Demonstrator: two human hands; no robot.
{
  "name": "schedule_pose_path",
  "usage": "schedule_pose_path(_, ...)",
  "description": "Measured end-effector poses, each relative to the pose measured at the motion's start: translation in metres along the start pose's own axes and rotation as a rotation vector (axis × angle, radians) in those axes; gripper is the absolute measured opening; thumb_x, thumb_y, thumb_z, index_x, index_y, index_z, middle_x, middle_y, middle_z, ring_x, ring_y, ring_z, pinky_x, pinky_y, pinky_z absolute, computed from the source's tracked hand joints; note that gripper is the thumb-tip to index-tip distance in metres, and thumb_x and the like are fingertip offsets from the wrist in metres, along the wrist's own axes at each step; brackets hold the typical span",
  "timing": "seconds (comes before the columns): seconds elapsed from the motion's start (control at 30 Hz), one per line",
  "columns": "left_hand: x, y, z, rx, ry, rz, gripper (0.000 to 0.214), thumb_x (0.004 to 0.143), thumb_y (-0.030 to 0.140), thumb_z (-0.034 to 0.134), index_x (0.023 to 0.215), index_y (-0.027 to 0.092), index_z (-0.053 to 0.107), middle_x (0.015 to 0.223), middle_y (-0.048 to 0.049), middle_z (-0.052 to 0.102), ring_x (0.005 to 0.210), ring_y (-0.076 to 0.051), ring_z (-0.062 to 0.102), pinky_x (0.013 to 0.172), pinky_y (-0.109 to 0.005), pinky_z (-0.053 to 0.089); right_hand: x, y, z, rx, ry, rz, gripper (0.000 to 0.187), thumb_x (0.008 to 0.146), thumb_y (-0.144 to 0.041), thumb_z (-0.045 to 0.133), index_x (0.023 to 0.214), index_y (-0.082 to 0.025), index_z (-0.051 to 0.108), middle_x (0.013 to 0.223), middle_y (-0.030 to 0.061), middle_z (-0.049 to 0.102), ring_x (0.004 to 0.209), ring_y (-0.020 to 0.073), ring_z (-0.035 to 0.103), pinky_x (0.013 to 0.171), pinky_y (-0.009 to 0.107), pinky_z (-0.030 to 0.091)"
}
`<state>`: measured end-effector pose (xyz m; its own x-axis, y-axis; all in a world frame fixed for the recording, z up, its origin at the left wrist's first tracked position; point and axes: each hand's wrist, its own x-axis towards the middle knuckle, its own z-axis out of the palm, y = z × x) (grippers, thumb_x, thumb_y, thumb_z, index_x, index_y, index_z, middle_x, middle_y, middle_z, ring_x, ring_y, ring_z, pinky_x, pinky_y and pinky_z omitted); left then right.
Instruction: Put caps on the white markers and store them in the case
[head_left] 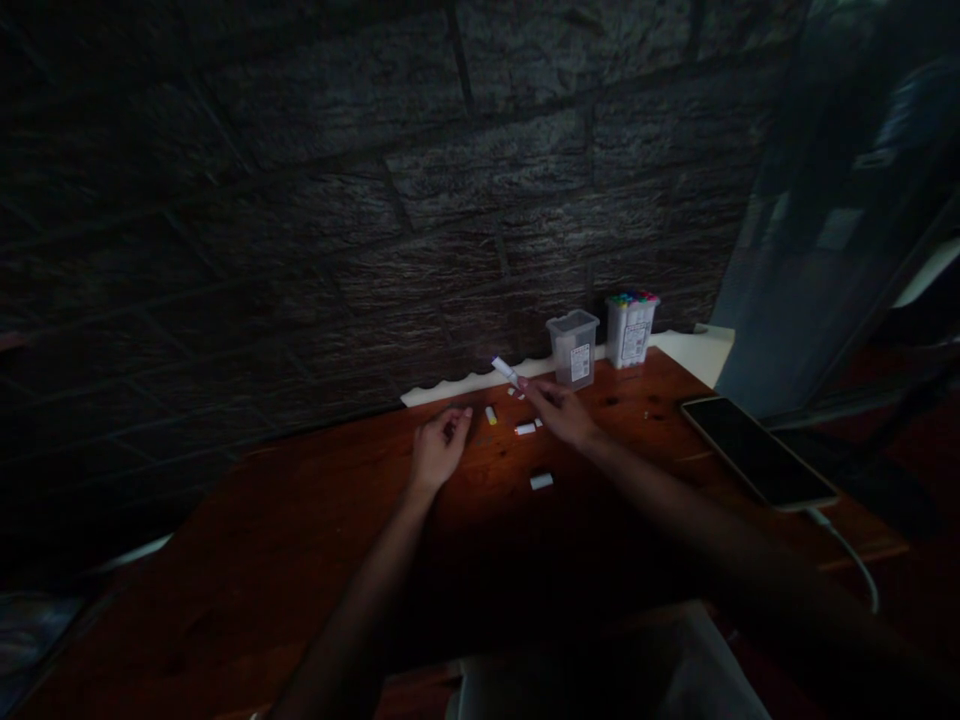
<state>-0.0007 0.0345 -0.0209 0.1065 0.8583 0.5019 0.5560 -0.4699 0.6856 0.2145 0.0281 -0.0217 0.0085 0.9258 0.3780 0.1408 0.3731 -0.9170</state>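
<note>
My right hand (pixel 559 408) grips a white marker (pixel 504 370) with a purple end, tilted up to the left above the table. My left hand (pixel 441 445) is half curled over the wooden table, thumb and forefinger tips close together; whether anything small is between them is too dark to tell. Between the hands lie a white piece with a yellow end (pixel 491 415) and another with an orange-red end (pixel 525 429). Nearer to me rests a plain white cylinder (pixel 541 481). Small white bits (pixel 515 393) lie just below the held marker.
A clear plastic container (pixel 574 350) stands behind my right hand, beside a similar one full of colourful-capped markers (pixel 632 330). A phone (pixel 757 452) with a white cable (pixel 851 555) lies at the right. A dark brick wall (pixel 420 220) rises behind the wooden table (pixel 315 520).
</note>
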Motion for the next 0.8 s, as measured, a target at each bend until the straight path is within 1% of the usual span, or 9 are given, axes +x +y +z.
schedule_pose_path(0.1,-0.001,0.000,0.002,0.052,-0.017,0.023,0.023,0.083,0.039,0.058,0.077,0.020,0.070,0.065,-0.0007,0.065,0.057,-0.014,0.052,0.060,-0.023,0.035,-0.001,-0.003,0.000,-0.014,0.003,0.072,0.048,0.081,-0.063,0.050,0.076,-0.018,0.068,0.060,-0.0019,0.056,0.062,0.0134,0.052,0.058,0.025,0.040)
schedule_pose_path(0.2,-0.001,0.000,0.002,0.014,-0.006,0.011,0.021,0.082,0.038,0.060,0.076,0.021,0.071,0.067,-0.0015,0.066,0.059,-0.015,0.054,0.061,-0.023,0.037,0.001,0.001,-0.003,-0.029,0.060,0.160,0.052,0.080,-0.065,0.048,0.073,-0.017,0.066,0.053,-0.0035,0.047,0.053,0.0122,0.046,0.052,0.025,0.035)
schedule_pose_path(0.27,0.000,-0.001,0.000,0.016,0.003,0.002,0.020,0.081,0.037,0.061,0.078,0.021,0.071,0.067,-0.0019,0.067,0.058,-0.015,0.054,0.060,-0.023,0.037,0.005,0.006,-0.007,-0.034,0.077,0.171,0.047,0.081,-0.060,0.049,0.080,-0.017,0.068,0.057,-0.0026,0.051,0.056,0.0132,0.048,0.055,0.026,0.037)
schedule_pose_path(0.33,0.002,-0.004,-0.003,0.057,0.005,0.001,0.019,0.081,0.037,0.061,0.080,0.022,0.072,0.066,-0.0022,0.067,0.058,-0.016,0.055,0.059,-0.024,0.038,0.011,0.010,-0.014,0.018,0.087,0.117,0.037,0.081,-0.051,0.053,0.092,-0.020,0.068,0.069,-0.0011,0.058,0.064,0.0141,0.052,0.060,0.026,0.041)
schedule_pose_path(0.43,0.004,-0.010,-0.007,0.085,0.014,0.006,0.018,0.081,0.037,0.061,0.082,0.023,0.072,0.070,-0.0032,0.070,0.059,-0.017,0.058,0.060,-0.024,0.040,0.019,0.006,-0.024,0.252,0.181,0.042,0.033,0.079,-0.041,0.056,0.108,-0.026,0.063,0.082,-0.0011,0.061,0.065,0.0126,0.053,0.060,0.025,0.043)
schedule_pose_path(0.53,0.004,-0.013,-0.007,0.067,0.019,0.011,0.019,0.080,0.038,0.061,0.082,0.023,0.072,0.077,-0.0042,0.072,0.064,-0.018,0.061,0.064,-0.026,0.043,0.023,-0.004,-0.030,0.534,0.238,0.037,0.031,0.077,-0.041,0.060,0.104,-0.026,0.062,0.084,-0.0005,0.062,0.062,0.0110,0.052,0.057,0.023,0.044)
schedule_pose_path(0.63,0.004,-0.013,-0.007,0.107,-0.035,0.007,0.022,0.083,0.039,0.057,0.086,0.022,0.071,0.082,-0.0043,0.073,0.069,-0.019,0.064,0.069,-0.027,0.045,0.022,-0.012,-0.033,0.665,0.217,0.064,0.033,0.073,-0.038,0.069,0.103,-0.026,0.064,0.091,0.0001,0.064,0.066,0.0102,0.055,0.060,0.022,0.046)
schedule_pose_path(0.7,0.003,-0.010,-0.007,0.157,-0.073,0.011,0.026,0.085,0.040,0.053,0.088,0.021,0.070,0.085,-0.0043,0.073,0.072,-0.018,0.064,0.071,-0.028,0.046,0.020,-0.017,-0.035,0.693,0.185,0.074,0.039,0.070,-0.034,0.074,0.107,-0.029,0.064,0.096,-0.0016,0.064,0.068,0.0088,0.055,0.061,0.020,0.046)
schedule_pose_path(0.8,0.003,-0.008,-0.009,0.192,-0.086,0.010,0.030,0.087,0.041,0.049,0.090,0.019,0.069,0.088,-0.0049,0.073,0.075,-0.018,0.065,0.074,-0.028,0.047,0.017,-0.020,-0.039,0.736,0.130,0.077,0.046,0.069,-0.031,0.077,0.113,-0.034,0.062,0.103,-0.0028,0.064,0.069,0.0077,0.055,0.061,0.019,0.046)
